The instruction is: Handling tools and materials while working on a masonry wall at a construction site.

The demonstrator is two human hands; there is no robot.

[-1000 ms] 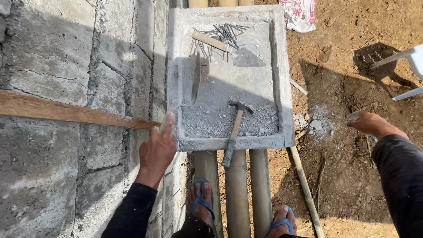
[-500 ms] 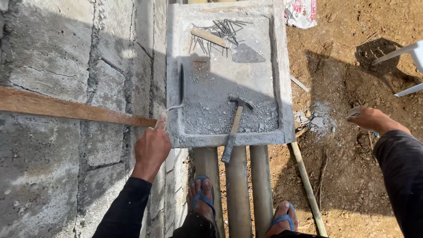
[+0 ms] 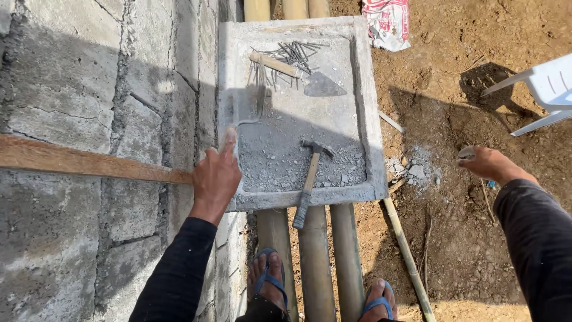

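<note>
My left hand [image 3: 215, 179] rests at the edge of a grey block wall [image 3: 71, 77], fingers closed around the pale handle of a trowel [image 3: 238, 124]. The trowel's thin blade stands edge-on over the left side of a grey mortar tray [image 3: 372, 119]. In the tray lie a hammer [image 3: 311, 176], a second pointed trowel [image 3: 319, 85], a pile of nails [image 3: 295, 52] and grey mortar powder [image 3: 271, 164]. My right hand [image 3: 490, 165] is held out over the dirt to the right, closed on a small grey object [image 3: 467, 153].
A wooden batten [image 3: 89, 162] runs across the wall to my left hand. The tray rests on bamboo poles [image 3: 314, 262], where my feet stand in blue sandals [image 3: 269, 280]. A white plastic chair [image 3: 551, 89], a sack [image 3: 387, 21] and a loose pole [image 3: 406, 253] are on the dirt.
My left hand has shifted slightly along the wall edge, and the trowel blade has turned from broadside to edge-on. My right hand stays out to the right.
</note>
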